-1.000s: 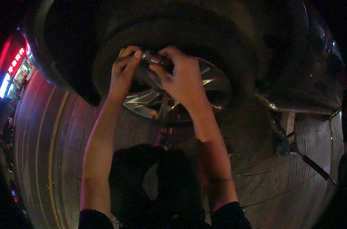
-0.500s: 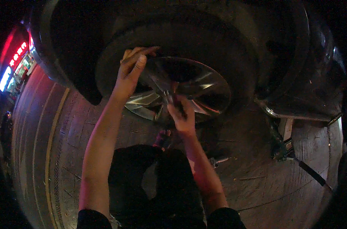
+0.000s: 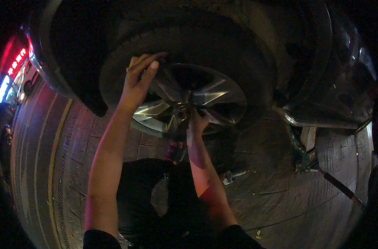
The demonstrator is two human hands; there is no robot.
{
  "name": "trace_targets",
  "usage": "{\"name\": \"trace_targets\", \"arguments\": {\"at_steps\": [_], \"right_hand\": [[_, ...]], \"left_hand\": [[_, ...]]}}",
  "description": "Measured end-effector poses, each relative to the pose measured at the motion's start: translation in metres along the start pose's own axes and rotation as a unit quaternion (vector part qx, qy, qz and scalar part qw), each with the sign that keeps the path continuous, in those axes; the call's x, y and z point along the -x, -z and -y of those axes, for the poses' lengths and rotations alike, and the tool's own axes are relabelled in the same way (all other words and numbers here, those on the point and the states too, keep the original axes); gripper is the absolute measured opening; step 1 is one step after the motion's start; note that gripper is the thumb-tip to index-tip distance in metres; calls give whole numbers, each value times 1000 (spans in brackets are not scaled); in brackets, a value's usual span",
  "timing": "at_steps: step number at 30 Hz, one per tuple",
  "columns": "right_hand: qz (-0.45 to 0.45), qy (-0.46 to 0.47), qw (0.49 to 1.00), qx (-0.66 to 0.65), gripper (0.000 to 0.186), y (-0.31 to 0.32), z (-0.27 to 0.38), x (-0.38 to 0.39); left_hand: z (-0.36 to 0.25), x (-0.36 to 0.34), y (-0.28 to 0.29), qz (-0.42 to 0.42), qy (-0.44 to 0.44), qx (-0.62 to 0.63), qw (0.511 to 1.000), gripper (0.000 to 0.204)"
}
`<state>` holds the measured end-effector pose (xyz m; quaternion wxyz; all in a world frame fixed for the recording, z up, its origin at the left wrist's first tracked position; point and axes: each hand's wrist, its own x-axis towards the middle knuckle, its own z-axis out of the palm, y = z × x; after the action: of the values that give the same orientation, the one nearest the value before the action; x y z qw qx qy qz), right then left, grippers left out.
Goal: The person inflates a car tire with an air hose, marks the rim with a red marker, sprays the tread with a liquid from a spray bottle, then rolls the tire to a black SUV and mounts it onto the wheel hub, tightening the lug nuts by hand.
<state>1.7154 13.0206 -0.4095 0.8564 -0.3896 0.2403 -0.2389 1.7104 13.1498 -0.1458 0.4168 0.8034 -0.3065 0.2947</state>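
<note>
A car wheel with a dark tyre (image 3: 114, 79) and a silver spoked rim (image 3: 207, 98) stands in front of me beneath the car body. My left hand (image 3: 141, 76) rests at the wheel's upper left, where tyre and rim meet, fingers stretched out and thumb up. Close to the hub (image 3: 182, 111), just right of it, my right hand (image 3: 198, 121) has its fingers curled in between the spokes. Shadow and the hand itself hide what these fingers hold, if anything.
On the paving to the right stands a green jack (image 3: 301, 153) with a long dark handle (image 3: 338, 184). A small metallic tool (image 3: 232, 177) lies on the ground beside my right forearm. The car's lower sill (image 3: 326, 123) runs above the jack. Lit signs (image 3: 15, 64) glow far left.
My right hand has turned and settled beside the hub. The metal cylinder that showed near its fingers is out of sight, and the hub centre is visible. My left hand stays on the wheel.
</note>
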Motion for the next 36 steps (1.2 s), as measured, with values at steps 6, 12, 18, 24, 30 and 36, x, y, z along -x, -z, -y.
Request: {"name": "trace_targets", "arguments": {"at_steps": [6, 12, 18, 24, 30, 36], "right_hand": [[-67, -140, 985, -82, 15, 26, -25, -70], [54, -121, 969, -207, 11, -22, 43, 15], [114, -205, 960, -152, 21, 1, 25, -13], [174, -111, 964, -169, 33, 12, -2, -26], [170, -110, 978, -59, 32, 45, -27, -50], [71, -79, 994, -19, 26, 26, -24, -22]], "left_hand": [[-5, -10, -26, 0, -11, 34, 999, 31], [8, -2, -3, 21, -16, 16, 1000, 31], [11, 1, -14, 12, -30, 16, 999, 31], [3, 8, -19, -3, -2, 54, 999, 31], [-4, 7, -19, -3, -8, 27, 1000, 32], [1, 16, -2, -3, 1, -3, 1000, 31]]}}
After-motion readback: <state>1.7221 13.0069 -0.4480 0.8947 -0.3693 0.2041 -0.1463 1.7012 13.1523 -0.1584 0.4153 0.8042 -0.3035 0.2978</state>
